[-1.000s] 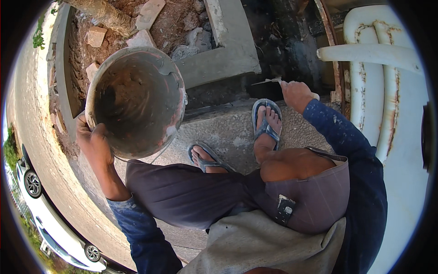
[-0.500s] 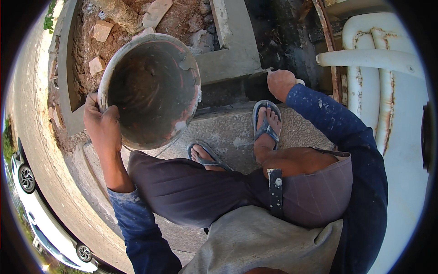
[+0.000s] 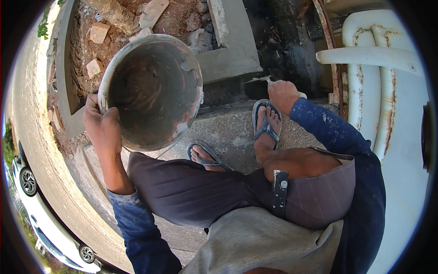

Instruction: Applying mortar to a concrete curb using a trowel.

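Observation:
My left hand [image 3: 101,121] is closed on the rim of a mortar-smeared bucket [image 3: 150,93], tipped so that its stained inside faces up at me; its wire handle hangs below it. Over the dark trench to the right, my right hand [image 3: 284,96] is closed round a trowel [image 3: 254,80], whose thin blade points left, just below the corner of a grey cement border [image 3: 230,64]. My sandalled feet are on the rough concrete step [image 3: 219,132] beneath.
The cement border holds soil, rubble and a tree trunk [image 3: 112,11]. At the right are white rust-streaked pipes [image 3: 365,91] and a rusty bar [image 3: 329,41]. A white car [image 3: 48,214] stands on the road [image 3: 41,118] at the left.
The bucket and my left hand have moved up and to the right. My right hand with the trowel rose half a second ago, has come back down, and sits slightly further left.

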A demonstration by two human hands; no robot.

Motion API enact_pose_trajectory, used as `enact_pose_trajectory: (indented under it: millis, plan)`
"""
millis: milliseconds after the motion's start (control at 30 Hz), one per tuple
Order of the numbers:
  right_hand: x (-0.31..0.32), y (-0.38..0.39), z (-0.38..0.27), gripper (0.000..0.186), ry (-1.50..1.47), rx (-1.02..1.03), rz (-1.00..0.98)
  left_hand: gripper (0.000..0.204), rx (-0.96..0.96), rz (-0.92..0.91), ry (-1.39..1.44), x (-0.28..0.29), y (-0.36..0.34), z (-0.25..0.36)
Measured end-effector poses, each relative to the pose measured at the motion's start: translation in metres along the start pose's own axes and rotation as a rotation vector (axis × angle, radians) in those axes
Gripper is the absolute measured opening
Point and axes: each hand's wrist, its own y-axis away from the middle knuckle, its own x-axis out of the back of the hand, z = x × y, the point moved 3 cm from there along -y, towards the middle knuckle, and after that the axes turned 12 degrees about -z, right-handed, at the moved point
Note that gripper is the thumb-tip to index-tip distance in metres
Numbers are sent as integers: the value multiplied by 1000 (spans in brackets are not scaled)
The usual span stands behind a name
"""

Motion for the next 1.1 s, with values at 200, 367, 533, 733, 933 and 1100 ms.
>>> enact_pose_trajectory:
  millis: [200,367,533,733,933,1100]
  plan:
    - [-32,-22,11,13,76,-187,-61,19,-17,-5,-47,1,0,-2]
    - [-8,-24,-35,12,-78,-6,117,21,30,4,-66,-1,-2,0]
    - [-8,-11,-56,12,-114,29,83,22,3,-21,29,0,-4,-7]
    - [-22,-32,-16,15,-21,-150,-119,21,24,-45,-14,-5,-5,-1]
    - [14,-5,-51,14,-211,96,149,21,66,-9,4,-8,-5,-4]
    - [15,36,13,17,-235,9,-147,21,53,-5,37,-4,-6,-14]
